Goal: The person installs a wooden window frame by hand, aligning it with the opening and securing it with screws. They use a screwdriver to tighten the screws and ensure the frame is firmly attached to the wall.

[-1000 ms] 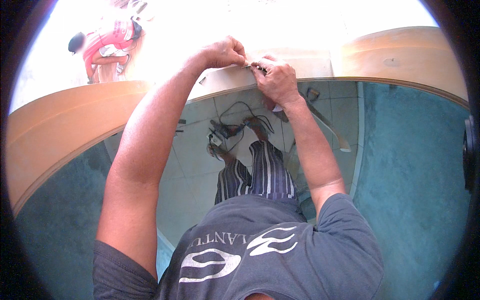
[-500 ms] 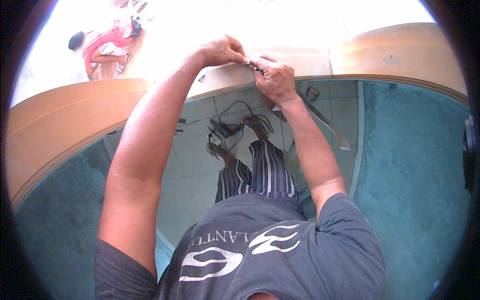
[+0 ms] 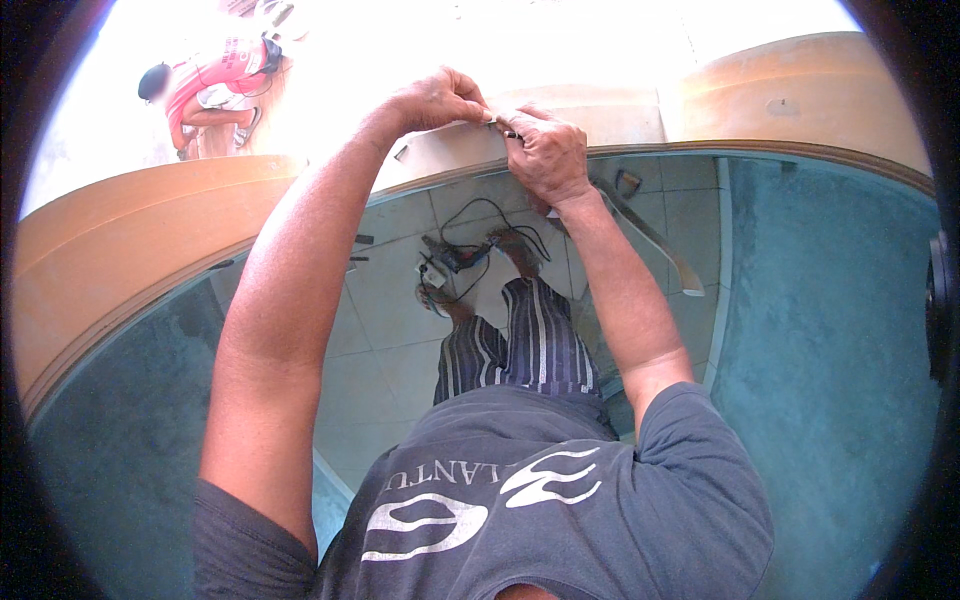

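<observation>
Both my hands meet at the wooden frame [image 3: 455,147] ahead of me. My left hand [image 3: 437,98] is closed in a pinch, its fingertips close to my right hand. What they pinch is too small to make out. My right hand [image 3: 548,158] is closed against the wood, its fingers curled around a small dark, thin piece [image 3: 511,135] that shows only in part. Strong glare washes out the surface just beyond both hands.
On the tiled floor below lie a power tool [image 3: 460,256] and its black cable [image 3: 490,203], close to my feet. A long curved strip [image 3: 655,245] leans at the right. Blue-green walls [image 3: 825,330] flank me. Another person in a pink shirt [image 3: 225,68] bends at the far left.
Both hands stay together at nearly the same spot on the frame, with only slight finger movement. The view has shifted a little.
</observation>
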Motion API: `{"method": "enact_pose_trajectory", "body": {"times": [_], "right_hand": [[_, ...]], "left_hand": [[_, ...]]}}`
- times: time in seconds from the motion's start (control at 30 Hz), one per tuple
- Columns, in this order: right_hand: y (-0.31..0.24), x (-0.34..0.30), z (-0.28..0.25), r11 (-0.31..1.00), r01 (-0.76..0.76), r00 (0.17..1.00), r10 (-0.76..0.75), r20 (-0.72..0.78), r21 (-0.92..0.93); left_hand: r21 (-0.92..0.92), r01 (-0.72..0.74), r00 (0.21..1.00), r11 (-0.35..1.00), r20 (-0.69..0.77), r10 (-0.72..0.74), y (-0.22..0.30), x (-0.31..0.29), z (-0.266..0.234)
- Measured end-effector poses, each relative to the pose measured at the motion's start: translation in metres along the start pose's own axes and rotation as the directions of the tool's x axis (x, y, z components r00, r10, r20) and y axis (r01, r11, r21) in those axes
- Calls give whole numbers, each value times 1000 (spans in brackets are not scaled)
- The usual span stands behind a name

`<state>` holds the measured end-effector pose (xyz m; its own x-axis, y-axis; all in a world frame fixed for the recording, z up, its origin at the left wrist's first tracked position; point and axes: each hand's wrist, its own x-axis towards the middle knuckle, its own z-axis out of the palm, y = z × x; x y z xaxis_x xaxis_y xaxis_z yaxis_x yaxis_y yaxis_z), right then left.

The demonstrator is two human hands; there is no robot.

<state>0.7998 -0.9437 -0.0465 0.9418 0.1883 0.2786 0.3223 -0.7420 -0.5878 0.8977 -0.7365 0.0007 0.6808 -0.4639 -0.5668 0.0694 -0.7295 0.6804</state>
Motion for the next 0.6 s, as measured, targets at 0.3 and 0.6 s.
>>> {"method": "enact_pose_trajectory", "body": {"times": [0.3, 0.6], "right_hand": [[-13, 6, -14, 1000, -13, 1000, 13, 28, -18], [-13, -41, -57, 711, -283, 915, 402, -42, 643]], "left_hand": [[46, -39, 999, 998, -2, 40, -7, 6, -3], [37, 32, 996, 999, -88, -29, 7, -9, 6]]}}
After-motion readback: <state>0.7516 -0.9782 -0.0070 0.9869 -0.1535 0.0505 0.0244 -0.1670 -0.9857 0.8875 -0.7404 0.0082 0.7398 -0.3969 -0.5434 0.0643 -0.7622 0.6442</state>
